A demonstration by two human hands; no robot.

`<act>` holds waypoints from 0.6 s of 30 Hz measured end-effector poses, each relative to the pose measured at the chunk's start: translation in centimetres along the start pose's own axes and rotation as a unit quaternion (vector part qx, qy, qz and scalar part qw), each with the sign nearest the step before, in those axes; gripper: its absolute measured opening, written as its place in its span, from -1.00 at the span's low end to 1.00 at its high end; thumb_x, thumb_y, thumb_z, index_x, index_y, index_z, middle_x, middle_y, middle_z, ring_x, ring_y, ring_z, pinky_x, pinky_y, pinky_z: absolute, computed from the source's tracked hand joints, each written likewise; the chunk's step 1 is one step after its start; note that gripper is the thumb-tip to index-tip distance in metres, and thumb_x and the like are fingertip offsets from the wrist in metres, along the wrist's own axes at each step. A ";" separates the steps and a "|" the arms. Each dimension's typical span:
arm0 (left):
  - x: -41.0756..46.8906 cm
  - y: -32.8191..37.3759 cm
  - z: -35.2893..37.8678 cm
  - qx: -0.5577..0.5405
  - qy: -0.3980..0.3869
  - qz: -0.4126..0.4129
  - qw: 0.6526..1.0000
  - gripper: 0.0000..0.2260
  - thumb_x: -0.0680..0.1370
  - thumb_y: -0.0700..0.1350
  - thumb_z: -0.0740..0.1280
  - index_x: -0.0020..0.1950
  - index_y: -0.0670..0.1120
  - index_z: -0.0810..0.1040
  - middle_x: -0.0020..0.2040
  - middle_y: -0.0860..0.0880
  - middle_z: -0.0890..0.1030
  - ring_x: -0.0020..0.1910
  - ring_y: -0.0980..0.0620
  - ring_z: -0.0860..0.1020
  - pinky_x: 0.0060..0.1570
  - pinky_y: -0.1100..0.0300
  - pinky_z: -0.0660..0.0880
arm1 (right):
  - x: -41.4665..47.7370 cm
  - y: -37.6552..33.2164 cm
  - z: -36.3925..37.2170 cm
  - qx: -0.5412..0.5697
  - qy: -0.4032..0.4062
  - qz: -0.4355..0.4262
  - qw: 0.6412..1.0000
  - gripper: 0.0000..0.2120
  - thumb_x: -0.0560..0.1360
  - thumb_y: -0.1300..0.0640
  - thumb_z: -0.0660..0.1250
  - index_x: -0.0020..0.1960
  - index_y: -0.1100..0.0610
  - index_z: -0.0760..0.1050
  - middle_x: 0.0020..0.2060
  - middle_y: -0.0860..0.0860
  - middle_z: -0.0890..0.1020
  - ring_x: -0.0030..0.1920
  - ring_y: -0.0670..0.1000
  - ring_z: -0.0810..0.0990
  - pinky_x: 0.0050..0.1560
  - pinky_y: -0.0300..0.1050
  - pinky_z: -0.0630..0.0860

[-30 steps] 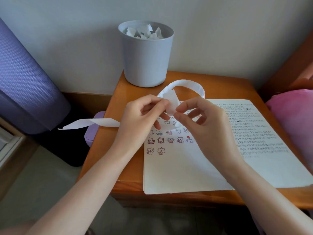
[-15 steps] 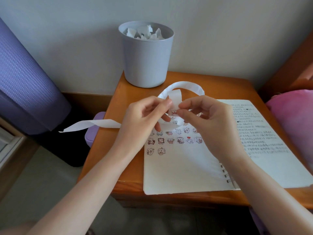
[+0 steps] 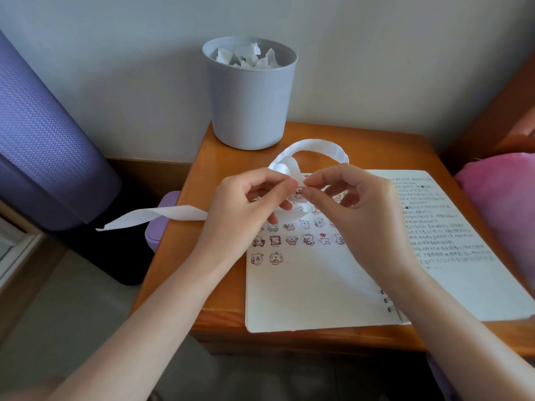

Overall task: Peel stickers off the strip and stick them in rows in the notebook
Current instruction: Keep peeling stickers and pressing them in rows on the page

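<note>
Both hands, raised over the open spiral-bound white notebook (image 3: 312,290), hide part of its upper sticker rows; the lowest row shows two small cartoon animal stickers (image 3: 265,258). The notebook's right-hand page runs out of view at the frame edge, and its handwritten lines are too small to read. The left hand (image 3: 246,209) has thumb and forefinger pressed together on the long white paper sticker strip (image 3: 314,146), which loops up behind the fingers and trails leftward off the edge of the orange-brown wooden bedside table (image 3: 185,256). The right hand (image 3: 359,215) pinches with thumb and forefinger at the same spot, on a small printed sticker (image 3: 299,192) at the strip; whether it is already free of the backing cannot be told. A pale grey plastic bin (image 3: 249,94) holding crumpled white paper stands at the table's back edge. A purple textured roll (image 3: 43,140) is cut off at the left.
</note>
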State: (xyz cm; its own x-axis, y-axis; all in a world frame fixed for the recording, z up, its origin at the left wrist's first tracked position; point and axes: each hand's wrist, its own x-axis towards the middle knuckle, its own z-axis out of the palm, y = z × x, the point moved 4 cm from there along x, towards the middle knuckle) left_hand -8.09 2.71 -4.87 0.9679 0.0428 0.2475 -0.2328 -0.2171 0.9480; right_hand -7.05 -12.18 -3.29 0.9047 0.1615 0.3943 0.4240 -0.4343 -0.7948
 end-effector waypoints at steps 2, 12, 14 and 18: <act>0.0 0.0 0.0 -0.005 0.001 -0.007 1.000 -0.92 0.54 -0.17 0.36 -0.11 -0.06 0.63 -0.36 0.17 0.64 -0.42 0.25 0.56 -0.38 0.41 0.45 | -0.1 -0.1 0.0 -0.012 0.002 -0.006 1.000 -0.96 0.42 0.20 0.45 -0.14 0.09 0.62 -0.33 -0.23 0.59 -0.36 -0.26 0.49 -0.36 -0.43 0.35; -0.1 0.1 0.1 0.005 -0.004 -0.011 1.000 -0.92 0.54 -0.17 0.35 -0.10 -0.05 0.63 -0.34 0.17 0.64 -0.39 0.26 0.57 -0.37 0.44 0.45 | -0.1 0.1 0.0 -0.007 -0.002 0.002 1.000 -0.94 0.42 0.19 0.46 -0.15 0.06 0.62 -0.37 -0.25 0.57 -0.38 -0.26 0.49 -0.36 -0.44 0.34; -0.1 0.1 0.1 0.005 -0.005 -0.013 1.000 -0.92 0.54 -0.17 0.35 -0.10 -0.05 0.64 -0.34 0.17 0.64 -0.38 0.25 0.58 -0.37 0.43 0.45 | 0.0 0.2 0.0 -0.002 -0.004 0.010 1.000 -0.94 0.42 0.18 0.46 -0.15 0.05 0.62 -0.39 -0.26 0.57 -0.39 -0.25 0.49 -0.37 -0.44 0.34; -0.2 0.1 0.1 0.003 -0.007 -0.015 1.000 -0.91 0.54 -0.18 0.34 -0.10 -0.06 0.64 -0.34 0.14 0.64 -0.38 0.25 0.57 -0.37 0.43 0.45 | 0.1 0.5 0.0 0.007 -0.008 0.027 1.000 -0.94 0.42 0.17 0.46 -0.14 0.03 0.61 -0.35 -0.21 0.60 -0.37 -0.21 0.49 -0.37 -0.41 0.35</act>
State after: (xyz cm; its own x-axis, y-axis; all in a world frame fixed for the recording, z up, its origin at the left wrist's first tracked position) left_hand -8.28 2.57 -4.82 0.9759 0.0357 0.2152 -0.2023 -0.2208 0.9541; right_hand -6.75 -12.34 -3.65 0.9270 0.1512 0.3433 0.3744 -0.4300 -0.8215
